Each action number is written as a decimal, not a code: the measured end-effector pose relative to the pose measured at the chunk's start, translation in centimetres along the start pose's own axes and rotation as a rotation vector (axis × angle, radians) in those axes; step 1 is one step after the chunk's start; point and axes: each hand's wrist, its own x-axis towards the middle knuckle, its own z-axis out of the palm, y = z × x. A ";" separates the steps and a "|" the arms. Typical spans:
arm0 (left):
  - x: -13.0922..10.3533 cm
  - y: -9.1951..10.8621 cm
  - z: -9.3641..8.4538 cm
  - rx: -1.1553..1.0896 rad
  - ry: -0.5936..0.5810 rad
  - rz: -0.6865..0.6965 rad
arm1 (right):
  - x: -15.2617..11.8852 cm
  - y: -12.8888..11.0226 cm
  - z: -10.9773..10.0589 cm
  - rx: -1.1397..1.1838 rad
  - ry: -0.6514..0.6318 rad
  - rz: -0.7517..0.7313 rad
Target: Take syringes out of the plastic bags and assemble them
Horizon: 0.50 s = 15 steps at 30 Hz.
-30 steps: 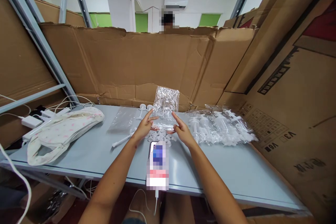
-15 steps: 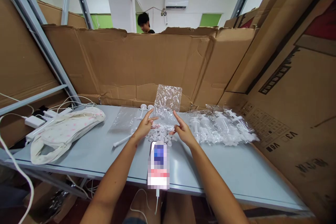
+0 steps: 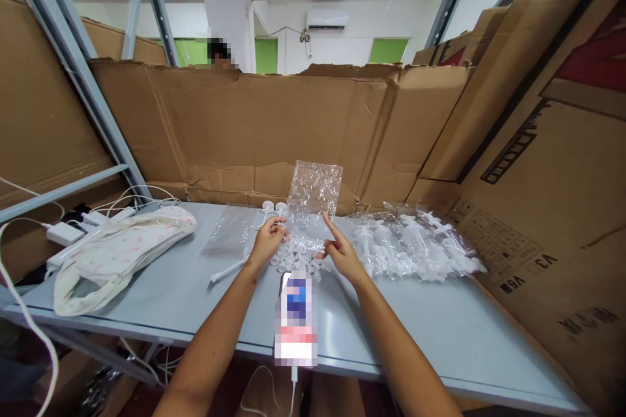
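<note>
Far to the left of my fingers, a pale cloth pouch (image 3: 122,251) lies flat on the worktop (image 3: 440,332), with white chargers and cables (image 3: 63,234) beyond it. Nearer in, just left of my left hand (image 3: 267,244), an empty clear bag (image 3: 229,228) lies flat, a white plunger rod (image 3: 227,269) rests in front of it, and two more white pieces (image 3: 272,207) stand behind.

Both hands hold one clear plastic bag (image 3: 313,199) upright between them. The left fingers are pinched shut on its lower left edge; the right hand (image 3: 342,253) has thumb and bent fingers closed on the lower right edge, index finger pointing up along it. I judge the bag as yet unfilled: it looks empty, though the crinkled film makes that hard to confirm.

Directly under the fingers, a loose heap of small white caps (image 3: 298,257) sits on the worktop, none bagged as far as I can see. Just nearer to me lies a phone (image 3: 295,313) on its cable.

Right of my right hand, a pile of sealed clear bags (image 3: 415,241) holds white syringe-like parts, so a good share of packing looks done. Cardboard walls (image 3: 254,130) enclose everything.
</note>
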 end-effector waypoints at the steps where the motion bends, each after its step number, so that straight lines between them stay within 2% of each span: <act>1: 0.1 0.0 0.0 0.009 0.031 0.016 | 0.0 0.0 0.1 0.005 -0.006 -0.002; 6: 0.4 -0.1 -0.4 0.041 0.097 0.074 | -0.1 0.1 0.2 0.019 -0.016 0.006; 10: 0.8 0.8 -1.6 0.072 0.171 0.122 | 0.0 0.2 0.1 -0.008 0.021 0.005; 13: 1.4 2.1 -3.7 0.135 0.265 0.161 | 0.1 0.2 -0.1 -0.023 0.055 0.002; 15: 1.8 2.9 -6.0 0.206 0.318 0.144 | 0.1 0.1 -0.1 -0.032 0.079 -0.012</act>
